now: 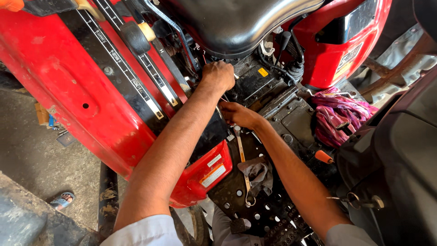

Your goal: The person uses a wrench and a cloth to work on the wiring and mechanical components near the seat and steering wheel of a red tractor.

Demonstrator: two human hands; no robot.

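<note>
Long steel spanner (pixel 243 166) lay on the black perforated metal footplate (pixel 236 193), its long axis running from the right hand (pixel 237 114) back toward the person, beside a grey rag (pixel 259 173). Left hand (pixel 219 74) was fisted under the black seat (pixel 236 23); its hold was hidden. Red fender (pixel 68 82) crowded the left edge

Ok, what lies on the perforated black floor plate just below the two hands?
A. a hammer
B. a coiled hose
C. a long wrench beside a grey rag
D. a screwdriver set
C: a long wrench lies lengthwise on the floor plate, touching a crumpled grey rag.
</note>
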